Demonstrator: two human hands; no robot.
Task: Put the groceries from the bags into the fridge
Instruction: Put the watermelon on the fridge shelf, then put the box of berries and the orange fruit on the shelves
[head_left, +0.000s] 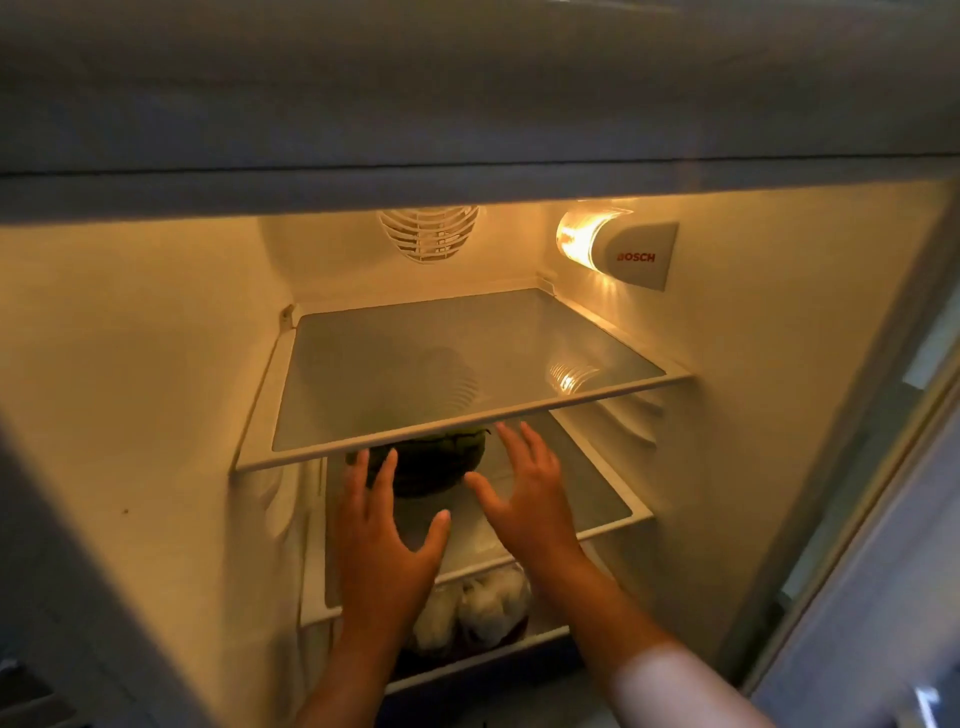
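The fridge stands open with its lamp lit. A dark green watermelon (434, 465) sits on the middle glass shelf (587, 499), partly hidden under the top glass shelf (467, 358), which holds nothing. My left hand (384, 525) is just left of and in front of the melon, fingers spread, holding nothing. My right hand (524, 488) hovers to the melon's right, also spread and apart from it. Whether either hand touches the melon I cannot tell.
Below the middle shelf lie pale bagged items (478, 608) on a lower shelf. A fan grille (428, 231) and a lamp housing (618, 249) sit on the back wall. The fridge door edge (883, 467) runs down the right.
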